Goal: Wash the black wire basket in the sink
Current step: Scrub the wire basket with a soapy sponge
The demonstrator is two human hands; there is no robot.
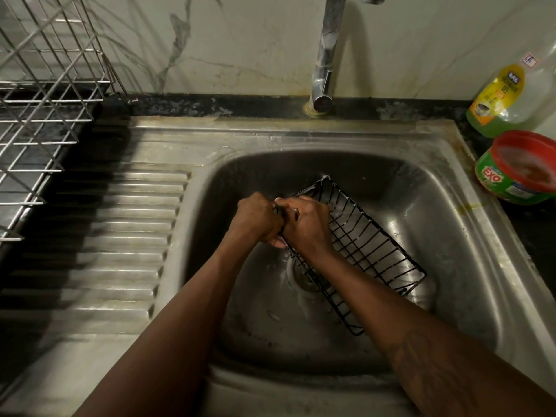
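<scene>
Left hand [255, 219], right hand [307, 225] hold 1 black wire basket [365, 248] | 1 sink [427, 206]

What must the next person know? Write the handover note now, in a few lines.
Hands: left hand and right hand both grip the left rim of the black wire basket.
Basket: tilted inside the sink, partly over the drain.
Done: basket is in the sink; whitish traces on some wires, perhaps suds.
Left: probably finish scrubbing, then rinse; no water shows from the tap.
</scene>
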